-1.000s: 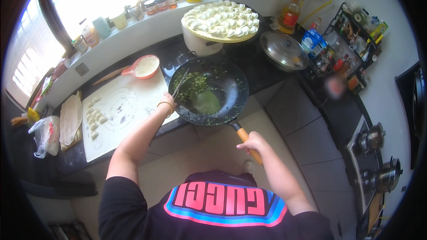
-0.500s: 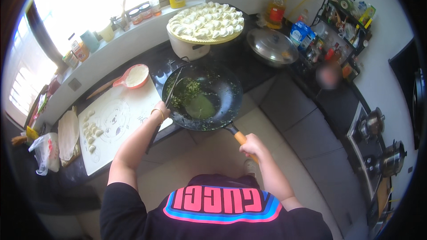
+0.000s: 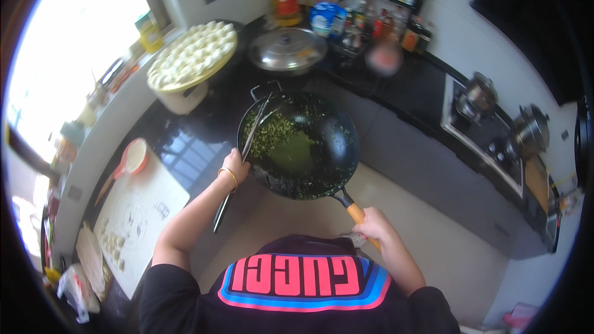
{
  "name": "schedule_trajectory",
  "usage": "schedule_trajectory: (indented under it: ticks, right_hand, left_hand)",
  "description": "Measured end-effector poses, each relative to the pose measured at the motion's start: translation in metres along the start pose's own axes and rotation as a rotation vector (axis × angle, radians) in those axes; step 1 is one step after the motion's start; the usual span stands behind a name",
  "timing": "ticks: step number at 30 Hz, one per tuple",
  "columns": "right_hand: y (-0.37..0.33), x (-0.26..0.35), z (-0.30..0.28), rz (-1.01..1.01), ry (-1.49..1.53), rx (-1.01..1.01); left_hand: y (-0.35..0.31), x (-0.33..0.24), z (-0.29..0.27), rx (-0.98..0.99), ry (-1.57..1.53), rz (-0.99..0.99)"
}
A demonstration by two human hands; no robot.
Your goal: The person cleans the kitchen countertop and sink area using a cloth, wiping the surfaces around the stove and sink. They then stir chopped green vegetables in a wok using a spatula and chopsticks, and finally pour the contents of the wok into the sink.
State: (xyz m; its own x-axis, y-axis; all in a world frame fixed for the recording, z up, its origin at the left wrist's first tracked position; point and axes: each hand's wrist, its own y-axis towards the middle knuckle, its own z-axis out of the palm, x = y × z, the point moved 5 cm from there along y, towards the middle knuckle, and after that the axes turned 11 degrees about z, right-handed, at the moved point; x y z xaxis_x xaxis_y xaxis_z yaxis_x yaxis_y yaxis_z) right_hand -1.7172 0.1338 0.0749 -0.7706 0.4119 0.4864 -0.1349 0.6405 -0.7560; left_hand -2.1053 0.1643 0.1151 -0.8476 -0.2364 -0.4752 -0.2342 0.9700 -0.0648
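Note:
My right hand [image 3: 373, 224] is closed around the wooden handle [image 3: 355, 213] of a large black wok [image 3: 337, 148]. The wok hangs in front of the counter edge, partly above the floor. Chopped green bits [image 3: 276, 131] lie along its left side, beside a pool of greenish liquid [image 3: 294, 153]. At the wok's left rim my left hand [image 3: 236, 164] grips long chopsticks [image 3: 252, 133]; their two tips spread over the green bits and their dark ends stick out below the hand. My left fingers also appear close to the rim; whether they touch it is hard to tell.
Rows of white dumplings cover a yellow round tray [image 3: 204, 74] at the back left. Beside it sits a lidded steel pan [image 3: 288, 49]. A white board [image 3: 151, 201] with small dough pieces lies left, near a red strainer [image 3: 137, 156]. Pots [image 3: 529, 130] stand on the right stove [image 3: 470, 120].
My view has turned to the right, toward the stove. The wok has moved right with both hands, away from the white board. Both hands keep their holds.

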Motion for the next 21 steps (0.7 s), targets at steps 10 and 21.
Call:
schedule_trajectory:
  ticks: [10,21]
  right_hand:
    - [-0.06,-0.189,-0.106,0.096,0.147,-0.309]
    - [-0.132,-0.397,-0.202,0.477,0.43,-0.528]
  left_hand:
    - [0.046,-0.242,0.134,0.178,-0.008,0.457]
    - [0.041,-0.56,0.347,0.468,-0.049,0.905]
